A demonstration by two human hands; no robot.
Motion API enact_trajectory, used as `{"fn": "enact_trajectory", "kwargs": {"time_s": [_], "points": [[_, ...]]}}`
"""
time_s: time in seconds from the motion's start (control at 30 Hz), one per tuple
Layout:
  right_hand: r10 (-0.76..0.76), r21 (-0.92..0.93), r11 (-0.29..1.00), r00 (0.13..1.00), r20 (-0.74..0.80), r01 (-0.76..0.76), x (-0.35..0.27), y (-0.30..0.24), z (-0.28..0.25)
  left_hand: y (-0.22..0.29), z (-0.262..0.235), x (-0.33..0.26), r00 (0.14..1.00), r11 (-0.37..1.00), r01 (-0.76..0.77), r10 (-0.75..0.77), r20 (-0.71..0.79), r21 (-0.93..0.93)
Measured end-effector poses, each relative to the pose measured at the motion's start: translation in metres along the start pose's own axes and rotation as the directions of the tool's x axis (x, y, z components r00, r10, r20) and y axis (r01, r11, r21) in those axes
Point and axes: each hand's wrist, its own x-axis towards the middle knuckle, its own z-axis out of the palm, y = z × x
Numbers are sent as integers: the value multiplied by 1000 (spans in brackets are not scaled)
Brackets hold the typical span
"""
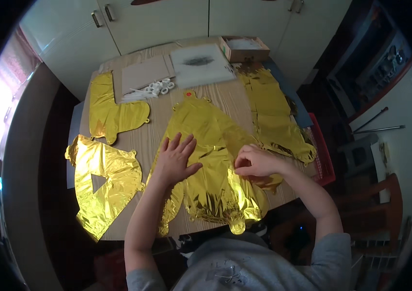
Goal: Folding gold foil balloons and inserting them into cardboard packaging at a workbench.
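A large flat gold foil balloon [208, 160] lies deflated in front of me, with a small red dot on its top tab. My left hand [178, 156] rests on its left side with the fingers spread. On its right side, my right hand [256, 161] is closed, thumb and fingertips pinching the foil near the edge; the exact grip is partly hidden. A bent gold foil balloon [114, 114] lies at the far left. Nearer on that side is a gold foil balloon with a triangular hole [118, 169]. Another long gold foil balloon [271, 111] lies on the right.
Beyond the large balloon, the wooden table [162, 114] holds white ribbon rolls [160, 87] beside white sticks, a grey-beige board [145, 73], a white sheet with a dark smudge [206, 75] and an open cardboard box [245, 52]. A red tray [323, 150] and wooden chair [385, 208] are right.
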Motion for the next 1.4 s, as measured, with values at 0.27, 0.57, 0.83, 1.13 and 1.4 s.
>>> {"fn": "enact_trajectory", "kwargs": {"time_s": [0.27, 0.57, 0.83, 1.13, 1.4], "points": [[-238, 181, 959, 965, 107, 216, -44, 19, -7, -3, 2, 2, 1000, 1000, -2, 2, 31, 0], [92, -182, 976, 984, -151, -119, -59, 0, -21, -2, 2, 0, 1000, 1000, -10, 10, 8, 0], [130, -256, 933, 901, -413, -252, 56, 22, -16, -1, 3, -1, 1000, 1000, -25, 25, -9, 19], [358, -45, 932, 933, -38, -359, 69, 11, -38, -1, 2, -3, 998, 997, -55, 56, -11, 60], [-116, -67, 990, 984, 135, 126, 35, 16, -24, 0, 2, -1, 999, 997, -52, 53, -8, 51]]}}
